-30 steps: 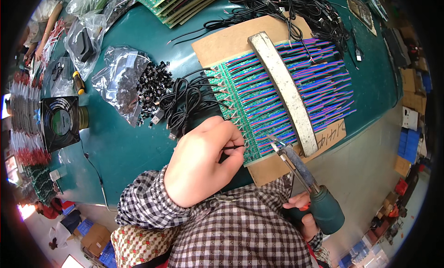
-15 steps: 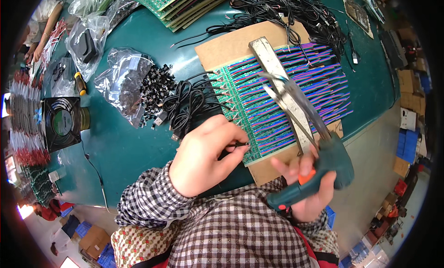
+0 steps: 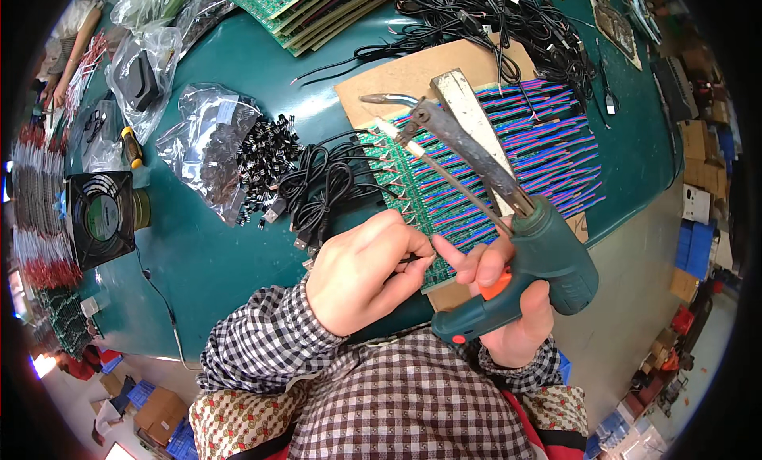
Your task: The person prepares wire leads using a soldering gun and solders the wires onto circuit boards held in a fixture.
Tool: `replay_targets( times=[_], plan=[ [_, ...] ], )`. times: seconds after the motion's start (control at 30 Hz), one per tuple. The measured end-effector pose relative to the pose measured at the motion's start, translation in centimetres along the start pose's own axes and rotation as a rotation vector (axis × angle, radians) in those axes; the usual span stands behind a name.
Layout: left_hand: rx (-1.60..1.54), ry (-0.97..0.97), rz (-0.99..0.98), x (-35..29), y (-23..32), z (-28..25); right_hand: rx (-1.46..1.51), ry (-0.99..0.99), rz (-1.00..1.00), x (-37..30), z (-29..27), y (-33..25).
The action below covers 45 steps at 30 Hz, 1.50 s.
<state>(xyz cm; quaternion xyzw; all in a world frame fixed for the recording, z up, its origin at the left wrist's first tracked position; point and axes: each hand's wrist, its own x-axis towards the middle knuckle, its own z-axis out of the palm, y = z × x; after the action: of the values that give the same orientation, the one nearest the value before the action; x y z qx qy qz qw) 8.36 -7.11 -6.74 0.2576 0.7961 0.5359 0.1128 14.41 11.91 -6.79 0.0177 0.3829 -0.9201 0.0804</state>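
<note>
My left hand [image 3: 361,273] is closed in a pinch at the near left edge of a green circuit board panel [image 3: 390,170]; a short dark bit of black cable [image 3: 410,259] shows between its fingers. My right hand [image 3: 524,325] grips a dark green soldering gun [image 3: 565,257] with an orange trigger. Its bent tip and solder feed tube stand over the panel, pointing up and left. The right index finger reaches out close to the left fingertips. Rows of blue, red and black wires [image 3: 556,138] run rightward from the panel. A worn metal bar [image 3: 468,107] lies across them.
Cardboard [image 3: 373,87] lies under the panel. To its left are coiled black cables [image 3: 325,178], a heap of small black connectors [image 3: 266,158], plastic bags [image 3: 208,134] and a fan [image 3: 101,218]. Behind are stacked panels [image 3: 317,19] and tangled cables [image 3: 508,23]. Another person's arm [image 3: 78,51] shows far left.
The soldering gun has swung up and left, its tip now over the panel's left side. My right index finger has come near the left fingertips. My left hand has shifted slightly right, still pinching.
</note>
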Motion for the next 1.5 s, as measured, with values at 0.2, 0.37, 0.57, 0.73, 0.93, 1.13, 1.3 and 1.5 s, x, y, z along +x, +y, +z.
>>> replay_targets(
  times=[0.2,0.37,0.57,0.73,0.93,1.13,1.3,1.5],
  plan=[
    [-0.028,-0.007,-0.032,-0.1,0.1,0.0,-0.019,0.035,-0.009,0.0,0.2,0.1],
    [-0.043,0.027,-0.016,-0.2,-0.2,0.2,-0.042,0.078,-0.002,-0.6,0.2,0.2],
    [-0.043,0.006,0.000,0.0,-0.3,0.0,-0.091,0.061,-0.069,-0.8,0.2,0.2],
    [-0.053,0.024,-0.030,-0.1,-0.2,0.2,-0.096,0.030,0.000,-0.8,0.2,0.2],
    [-0.051,0.000,-0.056,-0.1,0.0,0.0,-0.113,0.053,-0.001,-1.1,0.4,0.2],
    [-0.011,-0.045,-0.058,0.2,0.2,-0.4,-0.131,0.069,-0.053,-2.0,0.1,-0.1],
    [0.024,-0.093,-0.065,0.8,0.5,-0.8,-0.148,0.094,-0.081,-4.8,-0.7,-1.2],
    [-0.008,-0.082,-0.078,1.1,0.7,-0.8,-0.350,0.169,-0.171,-7.5,-1.1,-2.2]
  ],
)
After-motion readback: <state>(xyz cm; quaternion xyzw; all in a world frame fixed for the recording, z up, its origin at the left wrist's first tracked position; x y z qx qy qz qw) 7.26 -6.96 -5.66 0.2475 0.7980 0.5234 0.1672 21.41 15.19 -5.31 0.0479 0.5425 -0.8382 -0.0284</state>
